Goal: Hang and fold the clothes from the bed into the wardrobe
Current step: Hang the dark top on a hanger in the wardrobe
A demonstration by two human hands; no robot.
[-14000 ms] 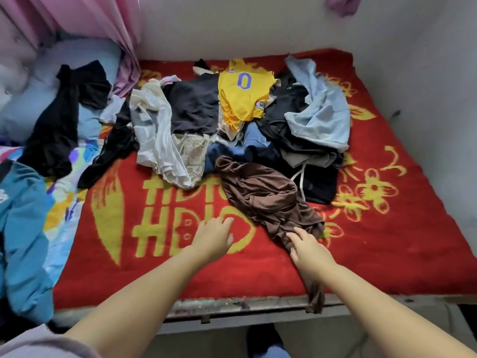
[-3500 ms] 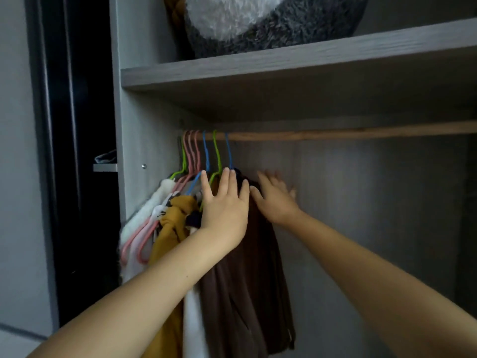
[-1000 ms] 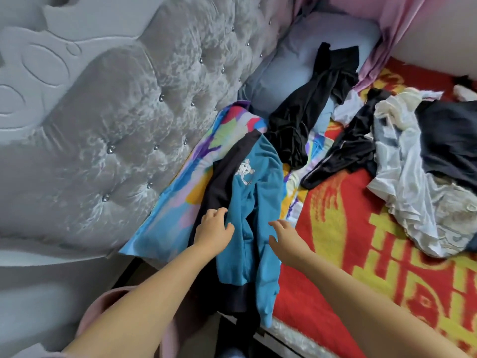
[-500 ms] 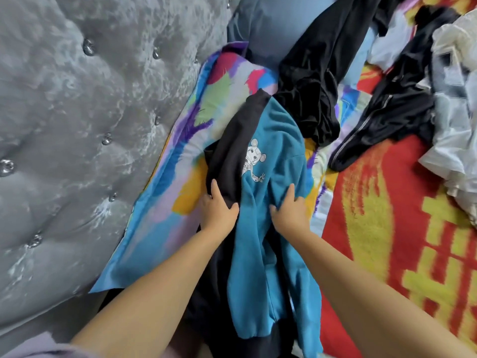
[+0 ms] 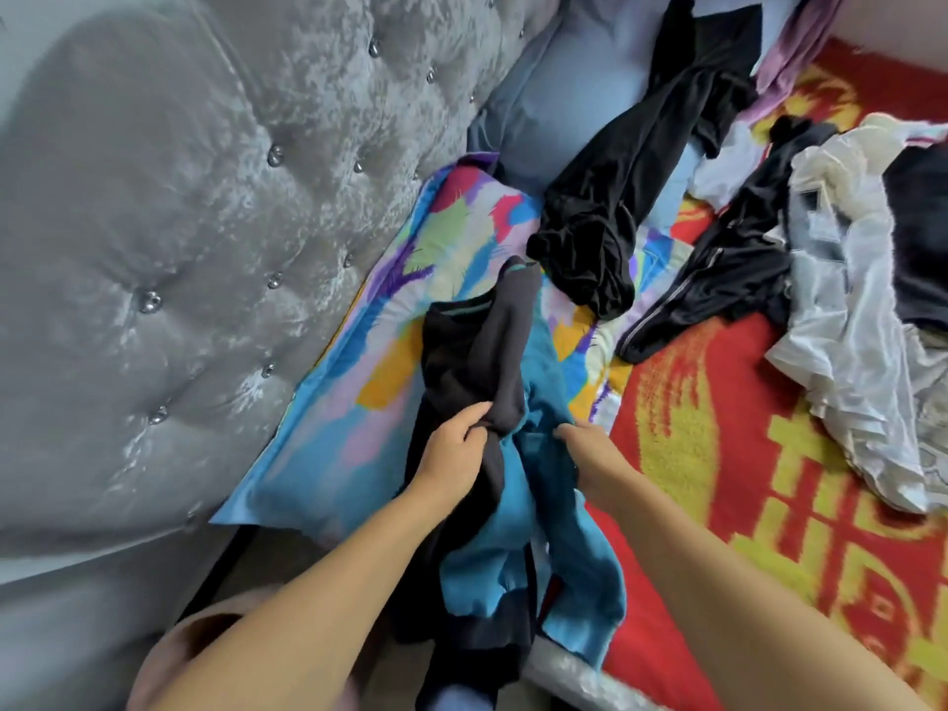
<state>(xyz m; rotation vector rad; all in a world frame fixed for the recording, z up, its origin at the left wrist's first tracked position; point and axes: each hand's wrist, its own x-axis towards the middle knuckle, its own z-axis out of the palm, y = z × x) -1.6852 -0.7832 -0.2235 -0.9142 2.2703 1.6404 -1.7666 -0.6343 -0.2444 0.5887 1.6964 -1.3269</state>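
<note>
Left hand (image 5: 454,451): clamped on a bunched fold of the black part of the teal-and-black sweatshirt (image 5: 513,484), thumb and fingers curled over the cloth; likely gathers the loose fabric so it lifts in one piece.
Right hand (image 5: 582,443): fingers buried in the teal cloth, apparently gripping it, though the fingertips stay hidden.
Sweatshirt position: draped over the near bed edge, upper part on the colourful pillow (image 5: 333,402), lower part hanging toward the floor.
Pillow: pushed against the grey tufted headboard (image 5: 179,223).
Waiting garments: black trousers (image 5: 631,182) across the blue pillow (image 5: 585,94); black zip jacket (image 5: 718,284) and white garment (image 5: 862,341) on the red-and-yellow blanket (image 5: 718,479).
Step in hand: probably picking up the sweatshirt for the wardrobe, out of view.
Risk: hanging hem may drag or snag on the bed frame.
</note>
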